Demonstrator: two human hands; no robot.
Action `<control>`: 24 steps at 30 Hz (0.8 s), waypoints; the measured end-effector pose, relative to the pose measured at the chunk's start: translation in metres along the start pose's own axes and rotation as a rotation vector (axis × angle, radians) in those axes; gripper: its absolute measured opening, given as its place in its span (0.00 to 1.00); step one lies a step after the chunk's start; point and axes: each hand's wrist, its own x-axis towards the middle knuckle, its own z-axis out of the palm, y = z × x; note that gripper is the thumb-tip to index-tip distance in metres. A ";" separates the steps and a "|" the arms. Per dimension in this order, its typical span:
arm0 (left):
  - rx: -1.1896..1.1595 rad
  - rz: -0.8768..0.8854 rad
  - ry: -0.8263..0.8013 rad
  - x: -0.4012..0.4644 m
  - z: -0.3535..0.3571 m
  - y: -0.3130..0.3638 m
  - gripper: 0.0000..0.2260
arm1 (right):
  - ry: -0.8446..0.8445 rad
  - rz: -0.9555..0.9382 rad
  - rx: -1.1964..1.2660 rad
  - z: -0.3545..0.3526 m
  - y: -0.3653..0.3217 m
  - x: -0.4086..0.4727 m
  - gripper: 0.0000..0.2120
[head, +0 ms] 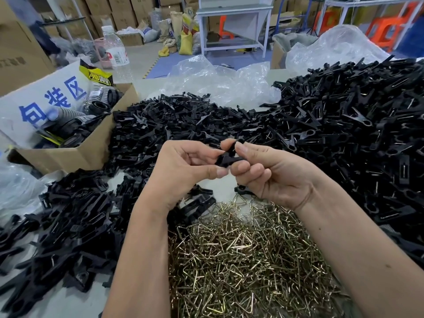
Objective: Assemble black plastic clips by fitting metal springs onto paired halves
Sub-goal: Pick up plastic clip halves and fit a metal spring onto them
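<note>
We see both hands raised together over the middle of the surface (142,301), working one small piece between them. The left hand (183,171) curls its fingers and thumb around the near end of a black plastic clip (226,158), while the right hand (273,173) pinches the far end between thumb and forefinger, its other fingers folded loosely beneath. The clip is matte, angular and dark; whether a spring already sits on it we cannot tell, since the fingers cover most of it.

At 6 o'clock from the hands lies a heap of metal springs (247,260), thin brassy wire bent into small open triangles, glinting and tangled. At 8 o'clock and 11 o'clock spread loose clip halves (73,226), flat, long, forked pieces of dull black plastic. At 2 o'clock and 3 o'clock rises a much larger mound of assembled clips (358,125), many showing a bright sliver of wire across their backs.

At 10 o'clock sits an open cardboard box (75,154) of brown corrugated board, holding ribbed grey and black round parts. At 12 o'clock, crumpled clear plastic sheeting (220,81) lies shiny and wrinkled on the surface, and a clear plastic bottle (115,51) stands beyond the box.
</note>
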 end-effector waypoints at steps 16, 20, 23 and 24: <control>0.944 -0.560 -0.276 -0.004 -0.023 0.013 0.26 | 1.090 -0.493 -1.031 -0.021 0.004 0.007 0.26; 0.912 -0.502 -0.212 -0.002 -0.020 0.004 0.20 | 0.884 -0.483 -1.513 -0.009 0.010 0.010 0.07; 0.908 -0.381 -0.135 0.001 -0.022 -0.001 0.15 | 0.546 -0.213 -1.765 0.004 0.024 0.017 0.09; 0.893 -0.334 -0.112 0.002 -0.022 -0.002 0.14 | 0.509 -0.165 -1.835 0.004 0.030 0.020 0.14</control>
